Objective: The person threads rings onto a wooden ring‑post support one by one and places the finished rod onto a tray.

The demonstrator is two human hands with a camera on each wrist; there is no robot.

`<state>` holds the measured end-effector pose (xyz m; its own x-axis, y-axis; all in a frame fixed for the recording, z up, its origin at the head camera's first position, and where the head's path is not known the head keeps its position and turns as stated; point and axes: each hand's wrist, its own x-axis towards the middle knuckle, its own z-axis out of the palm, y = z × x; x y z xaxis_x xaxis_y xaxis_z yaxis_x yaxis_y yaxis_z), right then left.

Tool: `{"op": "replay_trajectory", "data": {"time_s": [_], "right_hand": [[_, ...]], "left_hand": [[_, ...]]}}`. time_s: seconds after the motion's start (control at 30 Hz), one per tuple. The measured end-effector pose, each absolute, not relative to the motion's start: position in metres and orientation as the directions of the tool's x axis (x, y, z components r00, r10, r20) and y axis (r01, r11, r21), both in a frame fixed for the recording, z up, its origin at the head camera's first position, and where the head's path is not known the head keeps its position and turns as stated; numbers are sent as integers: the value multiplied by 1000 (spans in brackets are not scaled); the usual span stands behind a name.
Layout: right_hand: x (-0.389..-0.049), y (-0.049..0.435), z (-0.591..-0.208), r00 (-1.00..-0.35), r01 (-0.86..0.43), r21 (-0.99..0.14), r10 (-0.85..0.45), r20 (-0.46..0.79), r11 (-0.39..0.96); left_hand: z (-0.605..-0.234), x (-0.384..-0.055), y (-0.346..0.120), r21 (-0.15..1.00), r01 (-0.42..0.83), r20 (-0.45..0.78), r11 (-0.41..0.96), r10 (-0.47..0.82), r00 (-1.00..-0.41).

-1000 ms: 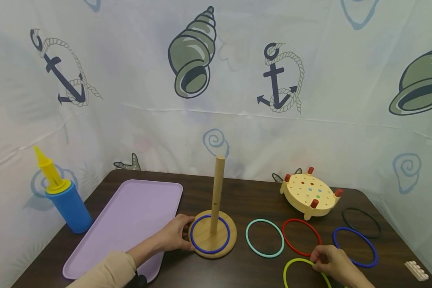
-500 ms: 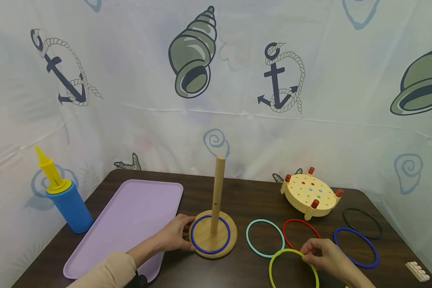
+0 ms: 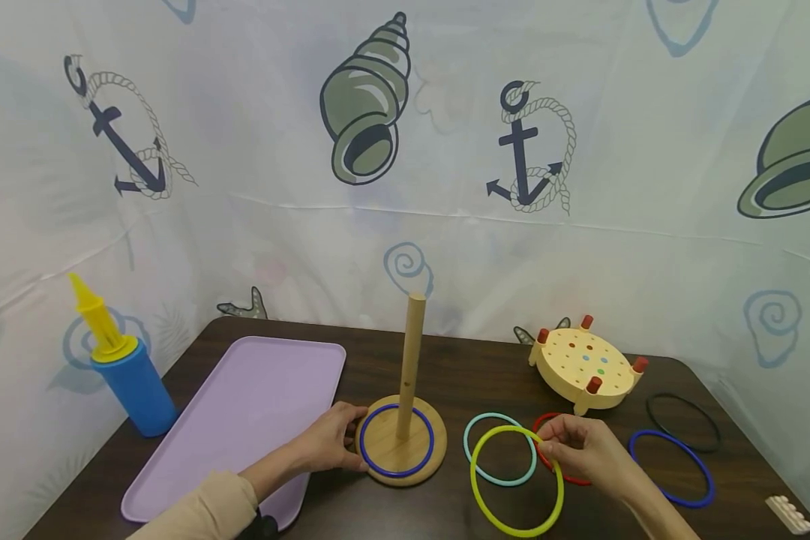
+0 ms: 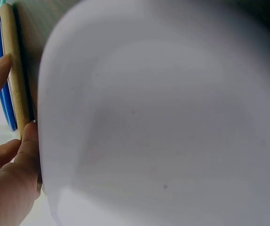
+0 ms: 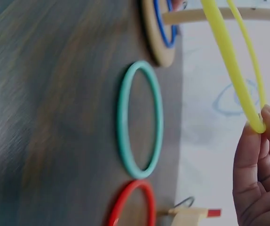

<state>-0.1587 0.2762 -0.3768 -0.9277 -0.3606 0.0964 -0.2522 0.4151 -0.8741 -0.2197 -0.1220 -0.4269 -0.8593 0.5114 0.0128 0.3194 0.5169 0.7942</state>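
One yellow ring point(image 5: 231, 61), 4 o'clock of peg stand point(image 3: 408, 382); right hand point(image 3: 583, 450) pinches its 1 o'clock rim. Probably light, stiff, slightly slick; rim pinch suits. Left hand point(image 3: 331, 439), thumb and fingers apart, grips stand's 9 o'clock edge.

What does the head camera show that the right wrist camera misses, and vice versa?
Only the head view: the lilac tray, the blue-and-yellow pump, the pale block and the loose blue ring.
Only the right wrist view: the palm side of the right hand as it pinches the yellow ring.
Both: that ring, the turquoise ring, the red ring and the wooden peg stand.
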Motion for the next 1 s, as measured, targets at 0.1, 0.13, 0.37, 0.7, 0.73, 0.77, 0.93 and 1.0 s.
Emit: {"op": "replay_trajectory", "data": {"time_s": [0.1, 0.13, 0.37, 0.7, 0.73, 0.77, 0.93, 1.0], "right_hand": [[-159, 267, -369, -936, -255, -868, -334, 111, 427], [-159, 264, -366, -937, -261, -864, -327, 121, 431], [-161, 242, -341, -954, -284, -863, -213, 211, 418], [-174, 203, -291, -958, -286, -921, -63, 280, 266], [-175, 198, -287, -954, -299, -919, -55, 295, 256], [-177, 194, -284, -948, -316, -915, -50, 314, 250], [-187, 172, -270, -930, -364, -911, -16, 368, 194], [-191, 166, -267, -931, -360, -917, 3, 366, 172]], "left_hand": [[-427, -220, -122, 789, 328, 20, 520, 512, -859], [-427, -220, -122, 787, 331, 23, 521, 511, -859], [-427, -220, -122, 780, 336, 28, 527, 507, -861], [-429, -221, -122, 783, 332, 24, 526, 508, -861], [-429, -221, -122, 783, 334, 26, 525, 509, -860], [-429, -221, -122, 783, 335, 27, 524, 509, -860], [-428, -220, -122, 783, 328, 19, 529, 507, -862], [-427, -220, -122, 783, 324, 14, 531, 506, -863]]}}
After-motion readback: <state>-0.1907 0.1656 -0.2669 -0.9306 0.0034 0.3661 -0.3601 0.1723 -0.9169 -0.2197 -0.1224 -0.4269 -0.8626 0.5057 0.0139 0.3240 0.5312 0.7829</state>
